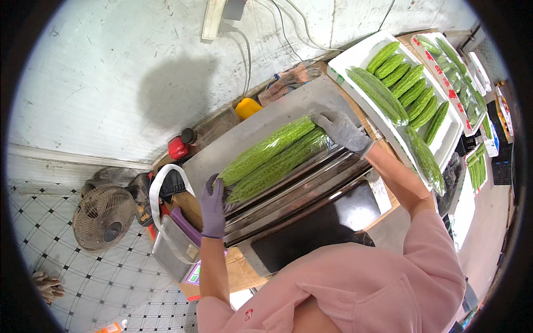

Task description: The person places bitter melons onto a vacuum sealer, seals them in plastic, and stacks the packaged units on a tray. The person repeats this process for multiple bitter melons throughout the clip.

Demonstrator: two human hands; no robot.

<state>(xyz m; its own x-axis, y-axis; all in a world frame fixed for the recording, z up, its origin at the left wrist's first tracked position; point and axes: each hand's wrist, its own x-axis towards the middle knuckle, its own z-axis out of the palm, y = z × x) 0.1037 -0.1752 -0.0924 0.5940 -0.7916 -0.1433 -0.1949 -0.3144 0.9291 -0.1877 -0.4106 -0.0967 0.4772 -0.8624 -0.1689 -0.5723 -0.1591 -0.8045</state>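
Two long bitter melons (270, 152) lie side by side, glossy under clear plastic film, over the metal top of a film-wrapping machine (333, 93). My left hand (212, 208), in a purple glove, grips their near-left ends. At the opposite ends is my right hand (343, 131) in a grey glove, its thumb and fingers around the film-covered tips. Just in front of the melons run the machine's dark rollers (291, 189). Closer to my body is its black plate (316, 227), with a bright reflection on it.
On my right, a white foam tray (449, 137) holds several bitter melons, some wrapped. Another foam tray (470, 118) with wrapped vegetables sits beyond it. To the left are a scale (175, 249), a white roll ring (156, 195) and a fan (104, 218). Cables (249, 54) hang along the wall.
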